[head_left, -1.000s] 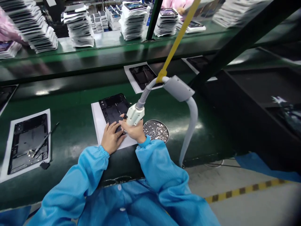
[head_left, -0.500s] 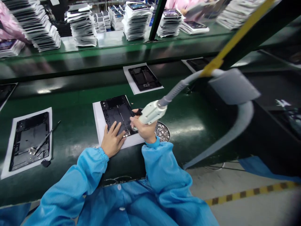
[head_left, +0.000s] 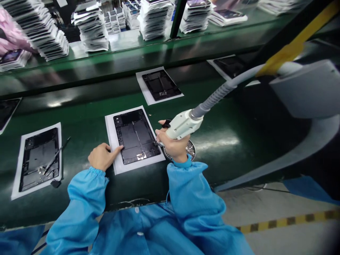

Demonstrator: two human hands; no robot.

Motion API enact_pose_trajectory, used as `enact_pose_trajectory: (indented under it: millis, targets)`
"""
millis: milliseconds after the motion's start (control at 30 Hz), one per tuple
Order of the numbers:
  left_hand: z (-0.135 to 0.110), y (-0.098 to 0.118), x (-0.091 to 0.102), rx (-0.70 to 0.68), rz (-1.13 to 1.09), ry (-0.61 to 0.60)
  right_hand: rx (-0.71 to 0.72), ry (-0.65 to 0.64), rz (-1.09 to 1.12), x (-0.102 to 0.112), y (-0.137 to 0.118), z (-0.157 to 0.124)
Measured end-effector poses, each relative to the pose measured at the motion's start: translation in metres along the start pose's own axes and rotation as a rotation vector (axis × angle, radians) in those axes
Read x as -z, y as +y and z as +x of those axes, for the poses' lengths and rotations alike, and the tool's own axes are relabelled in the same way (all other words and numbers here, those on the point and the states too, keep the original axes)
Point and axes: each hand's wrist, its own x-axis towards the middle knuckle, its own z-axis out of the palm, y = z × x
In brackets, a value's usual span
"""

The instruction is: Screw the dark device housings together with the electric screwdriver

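My right hand (head_left: 174,143) is wrapped round a pale green hand tool (head_left: 183,125) with a ribbed grey hose at its back. The fingers hide the tool's tip, by the right edge of a black tablet housing (head_left: 134,136). That housing lies open side up on a white paper sheet (head_left: 140,167), with a thin cable and a small board inside. At the left edge, my left hand (head_left: 102,157) rests with its thumb stretched onto the housing's border and its other fingers loosely bent. Under my right hand is a round dish (head_left: 192,153) of small metal pieces, partly hidden.
More tablet housings on paper lie to the left (head_left: 39,159) and behind (head_left: 160,85) on the green bench (head_left: 87,117). Paper-wrapped stacks (head_left: 90,26) stand on the raised back shelf. The thick grey hose (head_left: 300,148) loops across the right side.
My left hand has slid off the housing's lower part to its left edge. My right hand and the tool have moved right, from over the housing to its right edge.
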Motion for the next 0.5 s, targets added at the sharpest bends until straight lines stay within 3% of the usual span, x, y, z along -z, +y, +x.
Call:
enact_pose_trajectory:
  millis: [133,200,267,367,500]
  targets:
    - [-0.005,0.001,-0.01,-0.17,0.068,-0.103,-0.026,0.001,0.001,0.001,0.0,-0.001]
    - [-0.003,-0.004,-0.016,-0.258,-0.059,-0.097,-0.049,-0.001,-0.002,0.001,0.002,-0.002]
    - [0.003,-0.01,-0.021,-0.298,-0.38,-0.041,-0.058,0.005,-0.01,0.001,0.003,-0.002]
    - [0.018,-0.017,-0.022,-0.251,-0.81,0.123,-0.069,0.005,0.01,0.0,0.006,-0.001]
    - [0.06,-0.013,0.001,-0.203,-0.962,0.326,-0.112,-0.025,0.009,-0.001,0.009,0.002]
